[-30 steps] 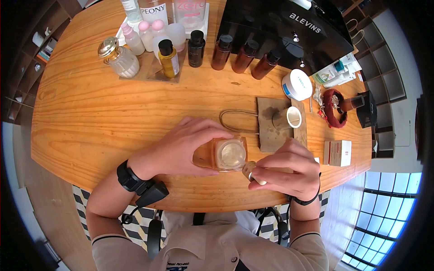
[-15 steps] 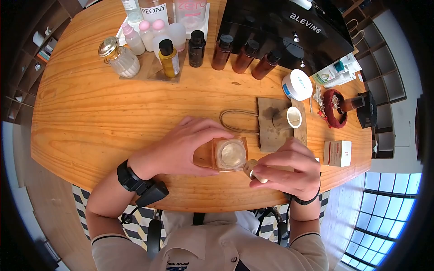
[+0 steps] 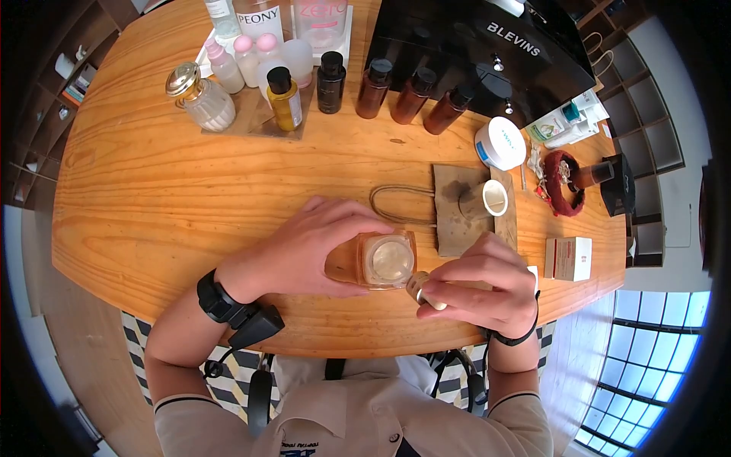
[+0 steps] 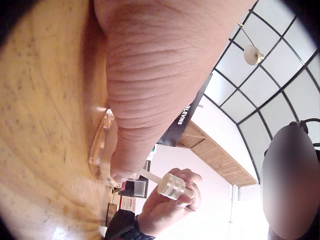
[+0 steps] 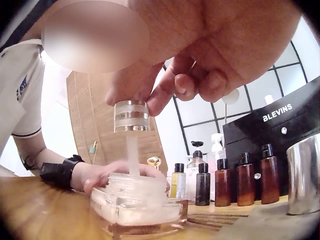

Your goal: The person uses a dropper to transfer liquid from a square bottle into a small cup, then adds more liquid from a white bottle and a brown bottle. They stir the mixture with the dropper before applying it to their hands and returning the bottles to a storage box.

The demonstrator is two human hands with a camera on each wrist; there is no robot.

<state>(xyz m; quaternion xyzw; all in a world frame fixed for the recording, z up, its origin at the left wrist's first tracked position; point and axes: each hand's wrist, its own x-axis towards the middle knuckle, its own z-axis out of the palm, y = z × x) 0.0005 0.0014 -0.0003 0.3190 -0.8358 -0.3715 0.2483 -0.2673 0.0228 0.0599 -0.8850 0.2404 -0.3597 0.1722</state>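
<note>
My left hand point(image 3: 304, 247) holds a square clear glass jar point(image 3: 391, 259) on the wooden table, thumb and index finger on opposite sides of it. The jar has no lid on, and pale, cloudy contents show through its round mouth. My right hand point(image 3: 487, 282) pinches a dropper point(image 3: 421, 288) by its top, just beyond the jar's right edge in the head view. In the right wrist view, the dropper's silver collar point(image 5: 132, 117) is above the jar point(image 5: 140, 210), and its pale tube point(image 5: 132, 157) points down to the mouth. Fingers hide the dropper's bulb.
A flattened brown paper bag point(image 3: 454, 232) lies right of the jar, a small cup point(image 3: 495, 198) on it. Several bottles point(image 3: 373, 90) line the back before a black box point(image 3: 472, 61). A white tub point(image 3: 500, 143), red ring-shaped band point(image 3: 560, 186) and small box point(image 3: 569, 259) are at right.
My right hand and the dropper shifted slightly right, then back left toward the jar. My left hand and the jar have stayed put.
</note>
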